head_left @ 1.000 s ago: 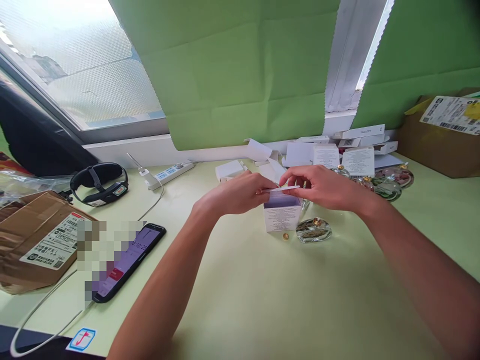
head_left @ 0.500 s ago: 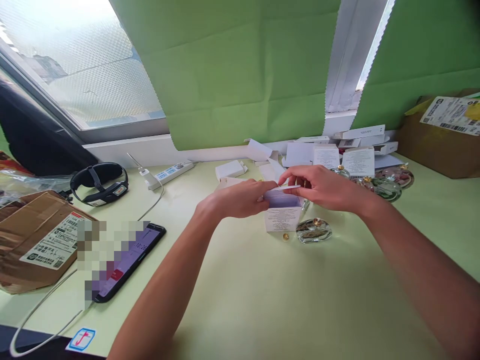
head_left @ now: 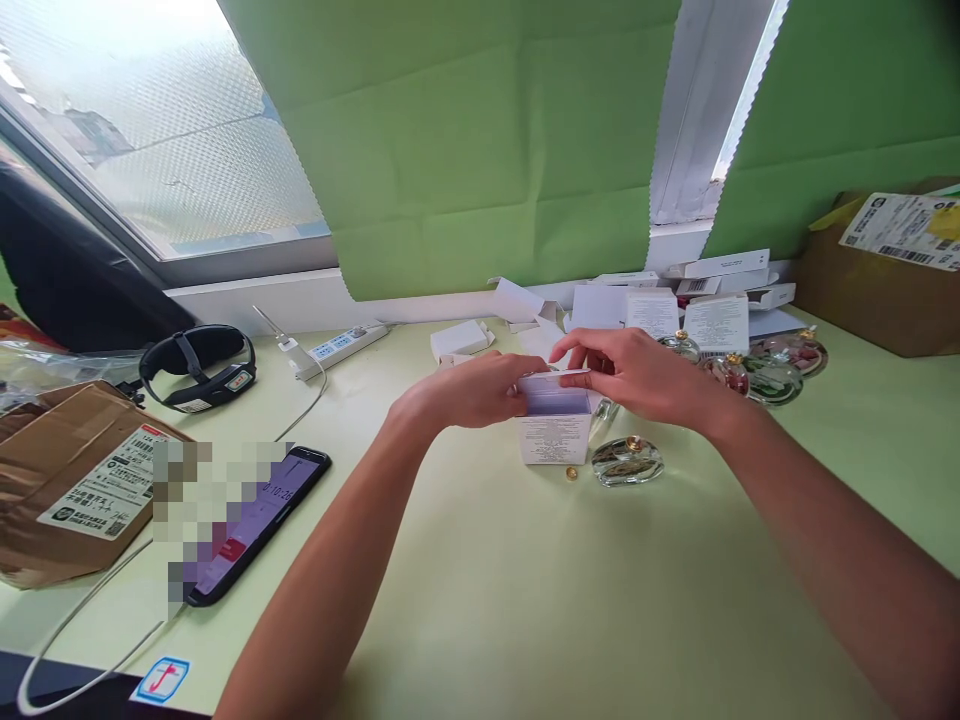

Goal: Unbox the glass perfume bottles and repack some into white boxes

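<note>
Left hand [head_left: 484,388] has its fingers closed on the white box [head_left: 553,438] at its left edge; right hand [head_left: 637,370] pinches the back flap [head_left: 541,384]. The open-topped box stands on the counter [head_left: 480,570], near a glass bottle [head_left: 628,464].

Pale green tabletop [head_left: 480,590]; near its middle, an open white carton [head_left: 555,440], a small gold ring [head_left: 571,474] and a glass bottle [head_left: 628,466] just beside it; at right rear, more bottles [head_left: 775,382], white boxes [head_left: 718,324] and a cardboard box [head_left: 877,295]; at left, a smartphone [head_left: 279,500], power strip [head_left: 343,345], black headset [head_left: 199,372] and cardboard parcel [head_left: 37,500].
</note>
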`<act>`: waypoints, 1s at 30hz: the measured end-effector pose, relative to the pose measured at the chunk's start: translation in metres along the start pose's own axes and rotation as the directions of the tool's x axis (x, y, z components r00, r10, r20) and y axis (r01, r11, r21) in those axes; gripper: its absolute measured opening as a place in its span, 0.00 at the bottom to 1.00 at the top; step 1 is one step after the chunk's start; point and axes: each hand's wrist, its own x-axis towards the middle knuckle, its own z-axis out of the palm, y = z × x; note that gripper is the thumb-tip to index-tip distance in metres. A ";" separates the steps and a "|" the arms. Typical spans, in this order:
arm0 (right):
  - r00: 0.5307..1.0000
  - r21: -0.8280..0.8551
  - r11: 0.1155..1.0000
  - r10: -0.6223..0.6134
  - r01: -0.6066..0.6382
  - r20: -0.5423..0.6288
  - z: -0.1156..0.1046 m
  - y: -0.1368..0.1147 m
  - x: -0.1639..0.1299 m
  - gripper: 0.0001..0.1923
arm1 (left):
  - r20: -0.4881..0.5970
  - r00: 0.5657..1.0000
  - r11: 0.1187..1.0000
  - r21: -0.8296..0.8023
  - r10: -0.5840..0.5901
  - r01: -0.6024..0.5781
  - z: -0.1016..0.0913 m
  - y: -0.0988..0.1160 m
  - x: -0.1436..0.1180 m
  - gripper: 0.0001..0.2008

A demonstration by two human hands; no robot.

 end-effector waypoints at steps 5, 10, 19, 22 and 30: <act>0.996 0.005 0.999 0.037 -0.037 0.078 -0.010 -0.003 -0.006 0.21 | -0.017 0.999 0.999 0.004 -0.048 0.048 -0.003 -0.010 -0.001 0.18; 0.990 -0.020 0.993 0.116 -0.115 0.074 -0.027 0.000 -0.011 0.22 | -0.062 0.990 0.991 0.012 -0.129 0.130 -0.005 -0.020 -0.002 0.19; 0.969 -0.102 0.970 0.230 -0.221 0.093 -0.041 0.006 -0.016 0.23 | -0.070 0.989 0.991 -0.023 -0.132 0.131 -0.009 -0.019 -0.009 0.18; 0.966 -0.128 0.972 0.216 -0.199 0.143 -0.043 0.010 -0.018 0.24 | -0.095 0.989 0.993 -0.045 -0.113 0.109 -0.010 -0.019 -0.012 0.20; 0.943 -0.155 0.947 0.303 -0.282 0.136 -0.058 0.020 -0.026 0.24 | -0.183 0.982 0.998 0.010 -0.056 0.059 -0.014 -0.007 -0.022 0.17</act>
